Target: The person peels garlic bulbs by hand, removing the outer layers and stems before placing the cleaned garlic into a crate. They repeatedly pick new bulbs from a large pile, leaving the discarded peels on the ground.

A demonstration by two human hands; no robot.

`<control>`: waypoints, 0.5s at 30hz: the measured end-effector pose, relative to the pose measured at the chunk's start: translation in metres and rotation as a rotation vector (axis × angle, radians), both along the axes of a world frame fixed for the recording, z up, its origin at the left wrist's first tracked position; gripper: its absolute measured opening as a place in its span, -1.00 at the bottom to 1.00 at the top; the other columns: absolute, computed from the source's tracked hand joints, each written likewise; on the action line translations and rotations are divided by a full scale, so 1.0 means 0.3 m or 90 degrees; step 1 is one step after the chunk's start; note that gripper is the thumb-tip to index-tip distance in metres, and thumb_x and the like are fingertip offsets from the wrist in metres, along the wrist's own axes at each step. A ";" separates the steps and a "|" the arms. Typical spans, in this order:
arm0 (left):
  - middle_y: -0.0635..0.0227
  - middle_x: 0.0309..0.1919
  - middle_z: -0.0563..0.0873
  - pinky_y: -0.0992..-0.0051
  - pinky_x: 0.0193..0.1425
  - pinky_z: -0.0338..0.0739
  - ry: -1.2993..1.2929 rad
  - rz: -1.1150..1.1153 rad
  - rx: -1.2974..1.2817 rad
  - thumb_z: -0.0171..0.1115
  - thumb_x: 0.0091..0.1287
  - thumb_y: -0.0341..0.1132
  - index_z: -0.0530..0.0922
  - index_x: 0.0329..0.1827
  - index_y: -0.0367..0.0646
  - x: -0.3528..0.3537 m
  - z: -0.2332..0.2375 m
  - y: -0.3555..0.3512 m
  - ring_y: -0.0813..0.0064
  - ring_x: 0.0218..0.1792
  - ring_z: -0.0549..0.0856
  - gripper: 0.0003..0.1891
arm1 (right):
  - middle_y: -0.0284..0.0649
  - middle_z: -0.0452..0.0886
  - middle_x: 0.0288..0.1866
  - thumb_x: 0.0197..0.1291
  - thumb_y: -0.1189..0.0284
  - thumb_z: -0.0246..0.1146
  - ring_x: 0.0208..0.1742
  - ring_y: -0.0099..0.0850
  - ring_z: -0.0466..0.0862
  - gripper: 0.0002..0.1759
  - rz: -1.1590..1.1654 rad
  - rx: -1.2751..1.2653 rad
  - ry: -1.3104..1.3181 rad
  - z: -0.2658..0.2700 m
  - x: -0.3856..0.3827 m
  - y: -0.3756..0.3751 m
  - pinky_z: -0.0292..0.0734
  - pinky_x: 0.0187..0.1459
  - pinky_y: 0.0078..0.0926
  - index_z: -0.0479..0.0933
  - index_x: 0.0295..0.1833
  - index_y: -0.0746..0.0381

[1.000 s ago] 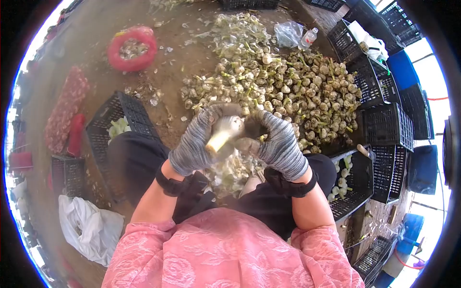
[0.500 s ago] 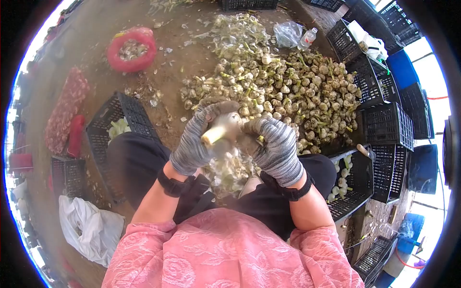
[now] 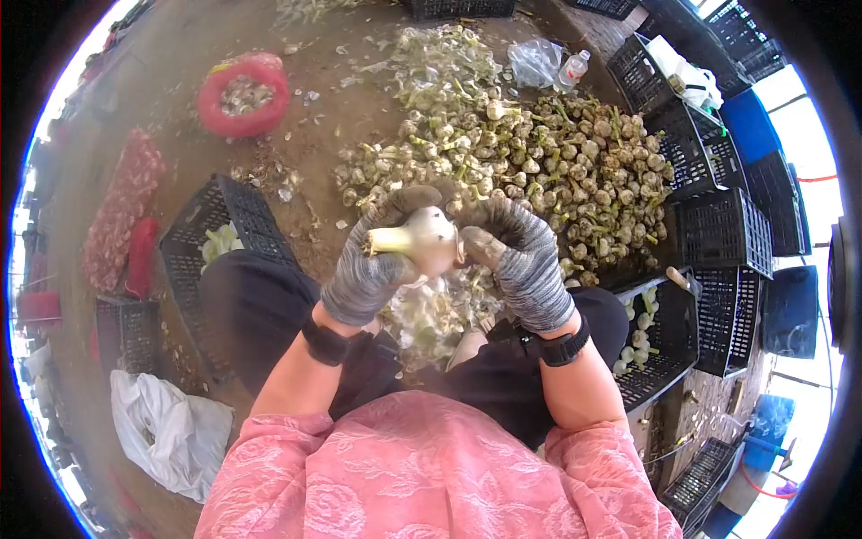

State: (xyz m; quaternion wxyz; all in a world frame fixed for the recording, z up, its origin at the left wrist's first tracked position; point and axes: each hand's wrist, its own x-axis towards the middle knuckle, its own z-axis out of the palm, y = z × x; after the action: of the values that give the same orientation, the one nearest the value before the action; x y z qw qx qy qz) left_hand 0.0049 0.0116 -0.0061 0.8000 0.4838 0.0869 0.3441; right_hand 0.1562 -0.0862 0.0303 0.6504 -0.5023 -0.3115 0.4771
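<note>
A white garlic bulb (image 3: 433, 241) with a short cut stem pointing left is held up in front of my lap. My left hand (image 3: 366, 269), in a grey knit glove, is closed around its stem side, thumb below and fingers above. In a matching glove, my right hand (image 3: 519, 260) pinches at the bulb's right side, where a flap of skin shows near the thumb. Loose garlic skins (image 3: 435, 314) lie in a heap below, between my legs. Just beyond my hands spreads a large pile of garlic bulbs (image 3: 575, 171).
A black crate (image 3: 256, 211) with a few pale bulbs stands at my left, another crate (image 3: 669, 359) with bulbs at my right. Stacked crates (image 3: 727, 234) line the right side. A red mesh sack (image 3: 211, 112), a plastic bottle (image 3: 573, 70) and a white bag (image 3: 171, 431) sit on the ground.
The bulb has turned so its stem points more squarely left, and it shows more clearly between my hands. My right hand has shifted slightly, its fingers now against the bulb's right side.
</note>
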 end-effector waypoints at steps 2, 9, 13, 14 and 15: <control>0.27 0.00 0.55 0.43 0.11 0.44 0.053 -0.004 -0.008 0.42 -0.02 -0.20 0.36 0.15 -0.25 -0.008 -0.023 0.007 0.44 -0.01 0.55 -0.33 | -0.33 0.54 -0.29 0.10 0.54 0.20 -0.27 -0.63 0.51 -0.74 0.068 -0.015 -0.057 -0.016 0.012 -0.004 0.47 -0.26 -0.63 0.44 -0.07 0.35; 0.21 0.08 0.49 0.43 0.15 0.40 0.049 0.047 -0.029 0.43 -0.09 -0.19 0.38 0.11 -0.29 0.035 0.002 -0.016 0.41 0.06 0.50 -0.32 | -0.31 0.56 -0.26 0.07 0.47 0.25 -0.26 -0.61 0.52 -0.68 -0.046 0.024 -0.122 -0.032 -0.007 -0.003 0.46 -0.25 -0.64 0.44 -0.05 0.35; 0.19 0.05 0.49 0.43 0.13 0.40 0.095 0.071 0.072 0.39 -0.06 0.01 0.41 0.07 -0.28 0.018 0.005 -0.001 0.42 0.04 0.50 -0.30 | -0.23 0.59 -0.31 0.03 0.52 0.26 -0.27 -0.56 0.55 -0.71 0.013 -0.017 -0.282 -0.008 -0.016 0.009 0.47 -0.22 -0.60 0.49 -0.08 0.34; 0.19 0.02 0.51 0.43 0.13 0.40 0.072 0.028 0.015 0.37 -0.06 0.08 0.41 0.06 -0.28 0.023 -0.001 0.000 0.42 0.03 0.50 -0.27 | -0.21 0.61 -0.34 0.02 0.55 0.26 -0.28 -0.54 0.57 -0.74 0.012 -0.063 -0.251 0.001 -0.002 -0.003 0.48 -0.21 -0.58 0.52 -0.11 0.33; 0.22 0.00 0.52 0.42 0.11 0.42 0.089 0.024 0.016 0.36 -0.06 0.07 0.41 0.06 -0.28 0.026 -0.005 0.000 0.42 0.01 0.51 -0.29 | -0.19 0.62 -0.38 0.01 0.58 0.23 -0.31 -0.51 0.58 -0.79 -0.009 -0.020 -0.271 -0.020 -0.002 0.000 0.49 -0.24 -0.55 0.56 -0.17 0.32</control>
State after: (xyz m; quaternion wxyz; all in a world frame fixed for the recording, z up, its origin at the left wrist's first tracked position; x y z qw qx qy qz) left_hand 0.0125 0.0116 -0.0077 0.7793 0.5150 0.1472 0.3253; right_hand 0.1556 -0.0861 0.0242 0.5658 -0.6038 -0.4307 0.3604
